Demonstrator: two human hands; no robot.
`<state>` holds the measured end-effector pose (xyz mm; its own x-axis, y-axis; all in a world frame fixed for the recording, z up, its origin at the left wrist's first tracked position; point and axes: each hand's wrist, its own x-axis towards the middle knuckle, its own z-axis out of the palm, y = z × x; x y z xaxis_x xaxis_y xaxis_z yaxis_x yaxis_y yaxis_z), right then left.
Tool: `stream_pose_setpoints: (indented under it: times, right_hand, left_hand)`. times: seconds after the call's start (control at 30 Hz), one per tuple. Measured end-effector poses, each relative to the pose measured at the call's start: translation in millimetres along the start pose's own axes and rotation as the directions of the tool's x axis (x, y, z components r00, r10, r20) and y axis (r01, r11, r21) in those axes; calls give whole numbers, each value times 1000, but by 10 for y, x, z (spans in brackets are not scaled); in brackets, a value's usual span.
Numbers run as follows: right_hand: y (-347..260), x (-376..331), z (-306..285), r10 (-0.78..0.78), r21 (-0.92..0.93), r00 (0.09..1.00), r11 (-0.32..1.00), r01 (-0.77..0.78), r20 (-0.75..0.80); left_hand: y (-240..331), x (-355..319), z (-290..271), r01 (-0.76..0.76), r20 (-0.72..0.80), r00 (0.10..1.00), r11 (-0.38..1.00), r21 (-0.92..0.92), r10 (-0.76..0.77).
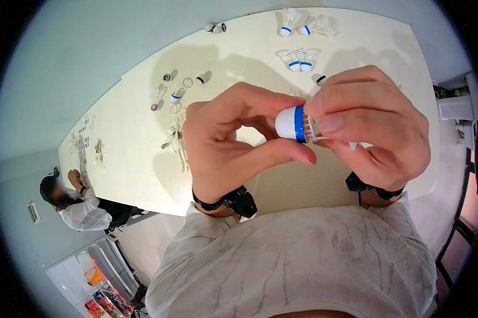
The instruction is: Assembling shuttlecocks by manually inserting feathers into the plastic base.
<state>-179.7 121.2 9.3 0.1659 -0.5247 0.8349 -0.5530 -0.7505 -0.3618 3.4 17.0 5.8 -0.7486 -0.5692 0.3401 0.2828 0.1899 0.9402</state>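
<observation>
One shuttlecock [296, 124] is being held above the counter [127, 132] | left hand [217, 138]: fingers are gripping its blue-banded white head [286, 123] | right hand [382, 119]: fingers are pinching its white skirt [319, 138]

Over the surface [138, 164], I hold a shuttlecock head [287, 123] between my left hand [223, 139] and right hand [382, 122]. Beyond the head, two shuttlecocks [286, 31] lie toward the far side, another pair [294, 66] nearer me. Left of my hands lies a heap of loose pieces [176, 139], small parts [175, 97] beyond it; far left, a co-worker [84, 213].
</observation>
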Motion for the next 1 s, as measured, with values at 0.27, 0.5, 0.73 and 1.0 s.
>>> stream_pose_setpoints:
  times: [0.27, 0.5, 0.73, 1.0]
  right_hand:
    - [-44, 3, -10, -11, -20, 1000, 1000, 11, -2]
    - [-73, 13, -25, -20, -36, 1000, 999, 20, 12]
    - [-105, -3, 20, 33, -45, 999, 998, -33, 7]
    - [-46, 20, 76, 91, -59, 996, 994, -91, 5]
  left_hand:
    - [16, -17, -12, -38, 37, 999, 999, 32, 37]
    - [37, -33, -1, -21, 31, 999, 999, 24, 20]
    - [-22, -39, -81, -98, 77, 993, 994, 41, 95]
    - [-9, -67, -134, -37, 13, 999, 997, 75, 36]
